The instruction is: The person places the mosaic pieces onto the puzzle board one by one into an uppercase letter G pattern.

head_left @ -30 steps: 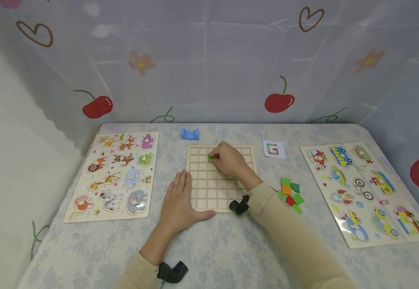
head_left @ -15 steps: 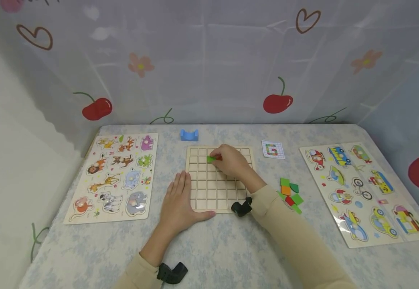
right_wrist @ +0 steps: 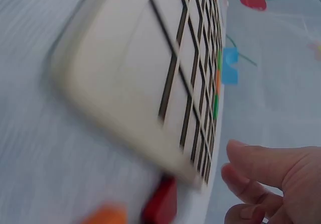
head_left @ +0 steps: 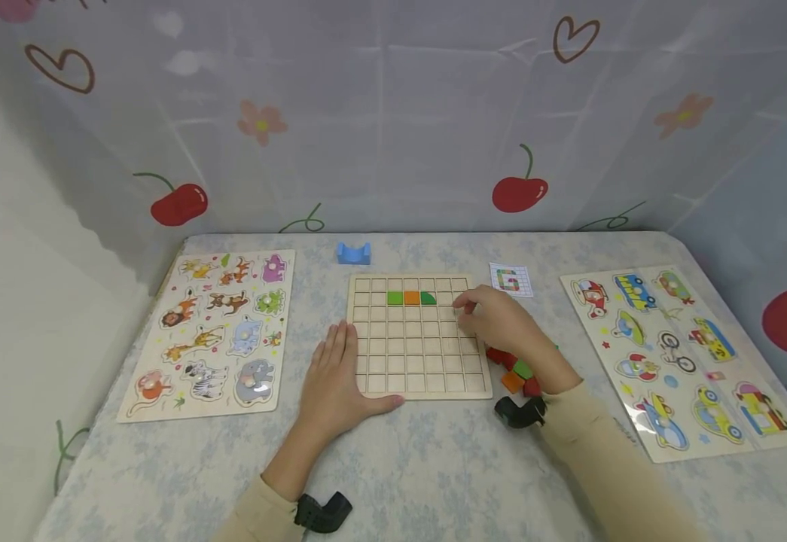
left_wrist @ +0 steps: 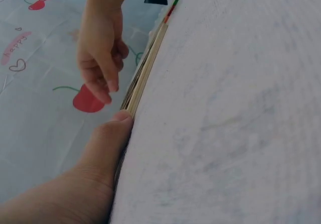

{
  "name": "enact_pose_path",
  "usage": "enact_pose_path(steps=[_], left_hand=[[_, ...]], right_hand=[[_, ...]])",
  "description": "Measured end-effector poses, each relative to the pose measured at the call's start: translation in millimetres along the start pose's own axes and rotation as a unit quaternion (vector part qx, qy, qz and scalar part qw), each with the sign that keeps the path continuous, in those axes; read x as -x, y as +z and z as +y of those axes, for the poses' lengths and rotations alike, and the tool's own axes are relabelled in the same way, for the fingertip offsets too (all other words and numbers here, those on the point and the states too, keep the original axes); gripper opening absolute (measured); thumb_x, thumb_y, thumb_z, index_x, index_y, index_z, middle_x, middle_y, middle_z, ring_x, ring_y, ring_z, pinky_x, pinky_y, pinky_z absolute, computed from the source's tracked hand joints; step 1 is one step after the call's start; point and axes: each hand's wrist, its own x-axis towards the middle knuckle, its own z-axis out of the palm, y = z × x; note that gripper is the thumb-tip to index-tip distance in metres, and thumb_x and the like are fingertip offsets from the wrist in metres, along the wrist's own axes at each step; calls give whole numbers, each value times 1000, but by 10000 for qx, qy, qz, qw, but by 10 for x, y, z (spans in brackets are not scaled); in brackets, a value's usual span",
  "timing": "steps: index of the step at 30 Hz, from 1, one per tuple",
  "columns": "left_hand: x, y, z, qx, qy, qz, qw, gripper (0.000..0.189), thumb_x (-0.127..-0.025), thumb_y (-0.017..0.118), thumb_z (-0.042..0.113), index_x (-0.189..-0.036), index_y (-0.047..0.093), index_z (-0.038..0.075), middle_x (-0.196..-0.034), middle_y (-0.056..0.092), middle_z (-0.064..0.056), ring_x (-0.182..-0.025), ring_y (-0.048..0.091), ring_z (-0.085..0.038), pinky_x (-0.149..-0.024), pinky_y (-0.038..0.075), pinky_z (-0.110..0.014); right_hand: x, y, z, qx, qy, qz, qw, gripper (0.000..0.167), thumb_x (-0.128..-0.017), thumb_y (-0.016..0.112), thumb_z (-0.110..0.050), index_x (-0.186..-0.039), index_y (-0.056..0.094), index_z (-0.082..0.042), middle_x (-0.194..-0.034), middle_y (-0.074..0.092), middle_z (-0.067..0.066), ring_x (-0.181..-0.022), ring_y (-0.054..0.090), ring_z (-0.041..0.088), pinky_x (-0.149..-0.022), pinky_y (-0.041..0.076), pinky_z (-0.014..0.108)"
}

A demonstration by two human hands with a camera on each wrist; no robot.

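My left hand (head_left: pixel 335 376) lies with straight fingers along the left edge of the wooden grid board (head_left: pixel 420 394), its thumb stretched by the front edge. In the left wrist view, the left thumb (left_wrist: pixel 108 143) touches the board's side. Three pieces sit in one row of the grid: a green square (head_left: pixel 395 298), an orange square (head_left: pixel 411 298) and a dark green quarter-circle (head_left: pixel 428 298). Over the board's right edge is my right hand (head_left: pixel 501 320), fingers loosely bent. The right wrist view shows nothing between its thumb (right_wrist: pixel 261 161) and fingers.
Several loose pieces lie right of the board, partly under my right hand, including an orange square (head_left: pixel 512 382). A pattern card (head_left: pixel 511 280) lies behind them. An animal puzzle (head_left: pixel 224 402) stands left, a vehicle puzzle (head_left: pixel 664 391) right, and a blue block (head_left: pixel 354 254) behind.
My right hand has moved right, away from the row of pieces, uncovering the orange square and the quarter-circle. My left hand has stayed by the board.
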Motion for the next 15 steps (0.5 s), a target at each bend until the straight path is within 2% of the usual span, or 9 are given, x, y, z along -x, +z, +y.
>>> enact_pose_path(steps=[4, 6, 10, 15], left_hand=[[-3, 13, -7, -8, -1, 3, 10000, 142, -61, 64, 89, -159, 8, 4, -168, 4, -13, -156, 2, -28, -127, 11, -47], [-4, 19, -9, -25, -11, -17, 10000, 141, -61, 63, 89, -159, 8, 4, -168, 3, -12, -156, 1, -27, -127, 10, -47], [-6, 24, -14, -35, -10, -26, 10000, 142, -61, 63, 90, -159, 7, 4, -168, 3, -12, -156, 1, -27, -127, 10, -47], [-8, 26, -18, -56, -28, -44, 10000, 143, -60, 62, 91, -159, 7, 5, -168, 2, -12, -156, 0, -26, -127, 10, -46]], right_hand=[[215, -150, 227, 38, 239, -10, 9997, 27, -98, 60, -20, -123, 65, -14, -111, 61, 6, -73, 53, 22, -62, 47, 32], [317, -217, 346, 121, 310, -6, 9994, 27, -97, 61, -19, -123, 65, -13, -113, 62, 8, -75, 54, 24, -64, 48, 34], [501, -335, 554, 365, 498, -41, 9981, 29, -97, 61, -17, -125, 65, -10, -114, 63, 13, -96, 54, 26, -78, 49, 37], [645, -438, 748, 495, 754, -165, 9958, 29, -97, 62, -17, -124, 64, -8, -110, 64, 13, -95, 55, 27, -77, 49, 39]])
